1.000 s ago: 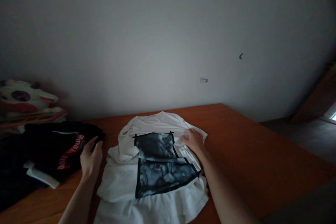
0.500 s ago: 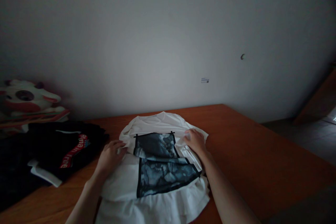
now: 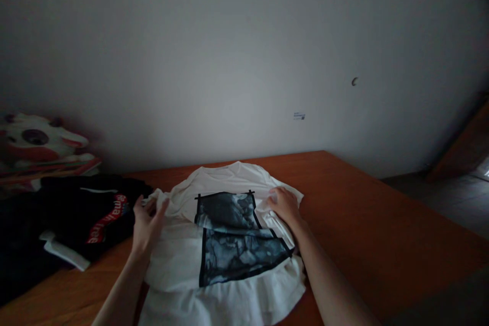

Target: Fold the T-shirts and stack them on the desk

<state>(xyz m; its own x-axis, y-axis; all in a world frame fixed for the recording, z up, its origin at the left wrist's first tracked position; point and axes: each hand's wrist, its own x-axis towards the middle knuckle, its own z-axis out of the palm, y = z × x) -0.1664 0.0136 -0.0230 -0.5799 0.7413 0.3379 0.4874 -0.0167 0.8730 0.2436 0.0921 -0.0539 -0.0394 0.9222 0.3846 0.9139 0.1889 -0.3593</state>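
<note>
A white T-shirt (image 3: 173,254) with a dark blue-grey marbled print (image 3: 244,257) lies spread on the wooden table, its neckline toward the wall. The print is buckled by a fold across its middle. At the shirt's left edge, my left hand (image 3: 147,221) pinches the sleeve cloth between thumb and fingers and pulls it outward, slightly raised. My right hand (image 3: 286,208) is closed on bunched fabric at the right side, near the other sleeve; its fingertips are partly hidden in the folds.
To the left lies a black garment (image 3: 69,214) with a red lettered stripe. Behind it sits a cow-shaped plush toy (image 3: 42,137). The wooden table (image 3: 362,224) meets a plain wall (image 3: 214,61), which bears a small label (image 3: 299,116) and a hook-like mark (image 3: 354,81).
My left hand has moved left and slightly up, drawing the left sleeve outward toward the black garment. My right hand stays in the same place on the shirt.
</note>
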